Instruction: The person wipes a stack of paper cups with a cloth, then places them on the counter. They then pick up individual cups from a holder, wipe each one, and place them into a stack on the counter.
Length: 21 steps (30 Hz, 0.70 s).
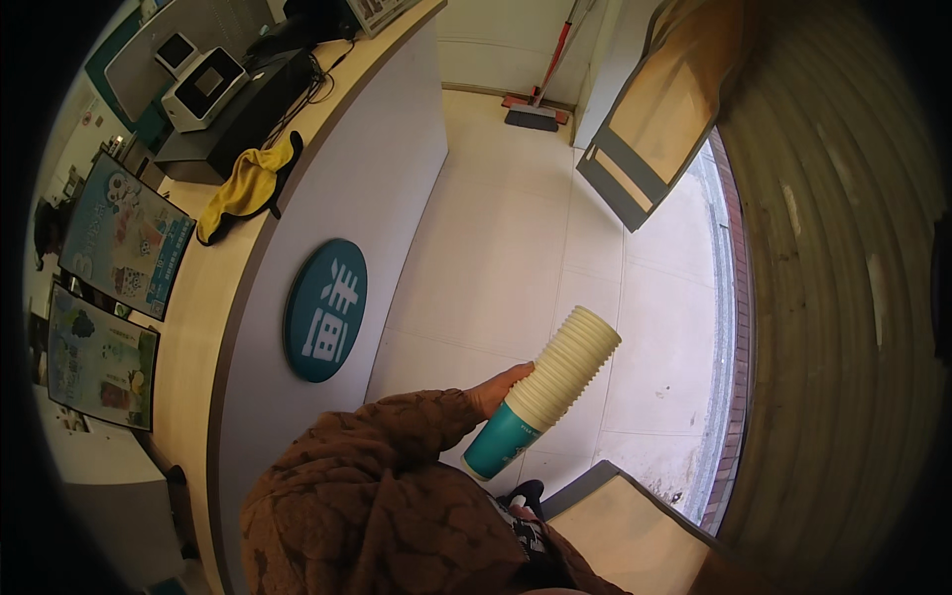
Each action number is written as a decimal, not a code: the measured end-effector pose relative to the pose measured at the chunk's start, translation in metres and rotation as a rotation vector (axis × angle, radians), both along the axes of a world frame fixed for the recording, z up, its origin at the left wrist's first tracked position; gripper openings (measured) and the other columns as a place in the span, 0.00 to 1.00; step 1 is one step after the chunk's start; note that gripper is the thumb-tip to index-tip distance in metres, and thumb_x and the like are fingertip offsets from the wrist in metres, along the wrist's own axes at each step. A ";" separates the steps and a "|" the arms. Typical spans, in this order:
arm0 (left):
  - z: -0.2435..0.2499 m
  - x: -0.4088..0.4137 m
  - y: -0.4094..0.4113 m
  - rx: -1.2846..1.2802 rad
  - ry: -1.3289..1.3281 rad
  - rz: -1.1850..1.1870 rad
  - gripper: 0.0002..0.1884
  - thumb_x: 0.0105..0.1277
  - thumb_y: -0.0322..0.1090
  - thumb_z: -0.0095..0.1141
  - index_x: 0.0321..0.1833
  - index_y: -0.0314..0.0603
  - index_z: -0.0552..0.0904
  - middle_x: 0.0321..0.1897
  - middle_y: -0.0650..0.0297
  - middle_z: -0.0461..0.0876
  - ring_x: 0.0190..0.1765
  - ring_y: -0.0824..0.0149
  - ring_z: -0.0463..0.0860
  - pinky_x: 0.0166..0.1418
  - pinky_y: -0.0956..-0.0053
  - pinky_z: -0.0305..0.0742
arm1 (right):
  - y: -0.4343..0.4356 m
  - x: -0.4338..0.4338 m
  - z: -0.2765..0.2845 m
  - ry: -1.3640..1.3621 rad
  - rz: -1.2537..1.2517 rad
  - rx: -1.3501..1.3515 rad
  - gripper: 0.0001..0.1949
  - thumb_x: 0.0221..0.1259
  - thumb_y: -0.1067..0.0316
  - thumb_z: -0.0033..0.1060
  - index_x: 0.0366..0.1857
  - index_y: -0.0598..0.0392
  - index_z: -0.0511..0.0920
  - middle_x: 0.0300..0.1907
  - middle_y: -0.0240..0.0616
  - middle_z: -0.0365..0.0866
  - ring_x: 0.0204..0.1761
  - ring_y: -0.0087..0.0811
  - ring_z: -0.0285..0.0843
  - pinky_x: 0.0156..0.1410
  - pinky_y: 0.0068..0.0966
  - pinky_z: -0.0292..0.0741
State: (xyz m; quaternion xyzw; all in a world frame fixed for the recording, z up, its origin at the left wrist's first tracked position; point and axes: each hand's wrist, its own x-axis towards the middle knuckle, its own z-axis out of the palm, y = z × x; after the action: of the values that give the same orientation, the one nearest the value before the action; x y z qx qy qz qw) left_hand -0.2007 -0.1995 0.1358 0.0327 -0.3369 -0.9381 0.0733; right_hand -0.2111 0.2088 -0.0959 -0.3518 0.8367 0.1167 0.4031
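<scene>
My left hand grips a tall stack of nested paper cups around its side. The stack tilts, rims up and to the right, in front of my body over the floor. The lowest cup shows a teal outer wall with white print; above it only pale stacked rims are visible. My thumb shows on the near side, while most of the fingers are hidden behind the cups. A brown patterned sleeve covers the arm. My right hand is out of view.
Left stands a service counter with a round teal sign, a yellow cloth, a payment terminal and menu boards. Grey-edged curtain panels hang by the doorway sill. A ribbed shutter is right; a broom leans behind.
</scene>
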 end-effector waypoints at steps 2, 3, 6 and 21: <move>0.016 0.010 -0.021 0.442 0.037 -0.071 0.21 0.82 0.45 0.44 0.69 0.41 0.72 0.55 0.61 0.82 0.54 0.69 0.84 0.57 0.69 0.84 | -0.014 -0.013 0.021 -0.034 0.034 0.044 0.14 0.63 0.49 0.62 0.41 0.46 0.84 0.41 0.45 0.86 0.43 0.48 0.86 0.49 0.43 0.81; 0.029 0.016 -0.028 0.420 0.059 -0.007 0.21 0.81 0.46 0.45 0.69 0.41 0.72 0.55 0.61 0.82 0.53 0.68 0.84 0.56 0.69 0.84 | -0.018 -0.024 0.035 -0.049 0.040 0.061 0.15 0.63 0.48 0.62 0.42 0.46 0.84 0.41 0.45 0.86 0.44 0.47 0.86 0.50 0.43 0.81; 0.054 0.030 -0.044 0.538 0.201 0.023 0.26 0.79 0.51 0.46 0.70 0.38 0.72 0.60 0.54 0.82 0.58 0.60 0.84 0.62 0.62 0.82 | -0.039 -0.058 0.079 -0.076 0.079 0.091 0.17 0.63 0.45 0.63 0.43 0.47 0.85 0.43 0.45 0.87 0.46 0.46 0.86 0.53 0.40 0.81; 0.195 0.096 -0.157 0.200 0.272 0.524 0.40 0.73 0.51 0.56 0.80 0.48 0.51 0.69 0.56 0.70 0.67 0.61 0.76 0.69 0.59 0.76 | -0.354 -0.063 0.435 -0.714 -0.392 -0.634 0.25 0.63 0.81 0.53 0.67 0.61 0.69 0.58 0.45 0.82 0.63 0.33 0.77 0.69 0.29 0.73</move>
State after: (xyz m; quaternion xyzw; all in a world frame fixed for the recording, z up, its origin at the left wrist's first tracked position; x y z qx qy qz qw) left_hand -0.1045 -0.3566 0.3303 -0.0004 -0.2102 -0.9114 0.3536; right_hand -0.2745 -0.1451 0.3392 -0.3113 0.6914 -0.3476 0.5516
